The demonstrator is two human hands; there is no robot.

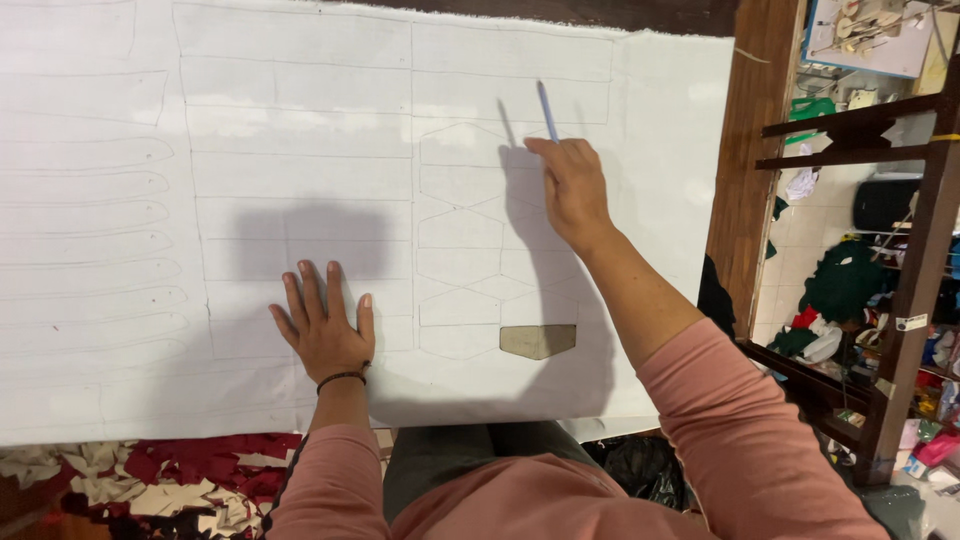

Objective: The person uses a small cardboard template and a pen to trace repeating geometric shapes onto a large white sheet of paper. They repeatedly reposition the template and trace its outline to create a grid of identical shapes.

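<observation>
A large sheet of white fabric (300, 120) covers the table, marked with thin outlines of long strips and hexagon shapes. My left hand (325, 325) lies flat on the fabric, fingers spread, a dark band on its wrist. My right hand (570, 190) holds a light blue pencil (546, 108) upright, its lower end down on the hexagon outlines. A tan cardboard template (538, 341), hexagon-like in shape, lies on the fabric near the front edge, below my right forearm.
The wooden table edge (755, 170) shows at the right. Beyond it stands a dark wooden rack (915, 290) with cloth and clutter on the floor. Red and white fabric scraps (150, 475) lie below the table's front edge.
</observation>
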